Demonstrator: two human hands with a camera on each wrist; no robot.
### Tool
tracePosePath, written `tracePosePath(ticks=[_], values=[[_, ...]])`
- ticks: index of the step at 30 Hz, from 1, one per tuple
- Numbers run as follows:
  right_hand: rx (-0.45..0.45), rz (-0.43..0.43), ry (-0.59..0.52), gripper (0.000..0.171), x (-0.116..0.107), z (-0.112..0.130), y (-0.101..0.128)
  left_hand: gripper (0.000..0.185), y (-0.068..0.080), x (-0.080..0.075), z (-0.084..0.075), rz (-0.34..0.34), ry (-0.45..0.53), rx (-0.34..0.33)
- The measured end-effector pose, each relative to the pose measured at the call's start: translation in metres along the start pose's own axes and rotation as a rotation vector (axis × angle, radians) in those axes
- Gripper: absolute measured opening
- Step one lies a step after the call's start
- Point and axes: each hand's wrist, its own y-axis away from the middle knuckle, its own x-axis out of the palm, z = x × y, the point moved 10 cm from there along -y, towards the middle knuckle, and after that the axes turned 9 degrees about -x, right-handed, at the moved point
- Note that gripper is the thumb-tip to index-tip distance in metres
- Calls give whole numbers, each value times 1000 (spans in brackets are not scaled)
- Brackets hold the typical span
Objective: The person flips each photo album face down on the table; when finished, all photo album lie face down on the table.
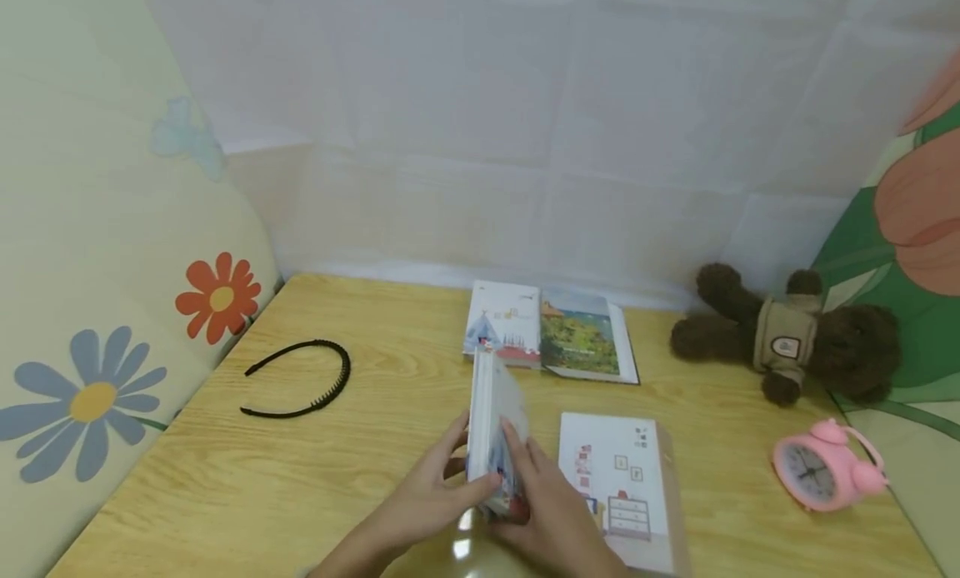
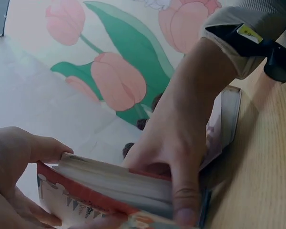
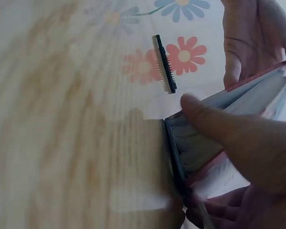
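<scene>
Both hands grip a thick hardcover book (image 1: 486, 420), held upright over the near middle of the table with its edge toward me. My left hand (image 1: 427, 495) has its thumb across the near edge and fingers behind the left cover. On the other side, my right hand (image 1: 551, 499) lies against the right cover. In the left wrist view the book's page block (image 2: 114, 183) shows between red-edged covers, the right thumb pressing on it. The right wrist view shows the book's lower corner (image 3: 174, 157) close over the tabletop, with the right thumb across the pages.
A white illustrated book (image 1: 517, 299) and a landscape-covered book (image 1: 581, 336) lie at the back. Another white book (image 1: 622, 478) lies right of my hands. A black headband (image 1: 341, 378) is on the left; a brown teddy bear (image 1: 787, 336) and pink alarm clock (image 1: 817, 470) are on the right.
</scene>
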Motion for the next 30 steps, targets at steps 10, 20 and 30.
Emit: tracePosePath(ticks=[10, 20, 30], values=[[12, -14, 196, 83, -11, -6, 1, 84, -3, -42, 16, -99, -31, 23], [-64, 138, 215, 69, -12, 2, 15, 52, -4, -35, 50, -107, -375, -41], [-12, 357, 131, 72, 3, 3, 25, 52, 3, -28, 46, -130, -556, 25]])
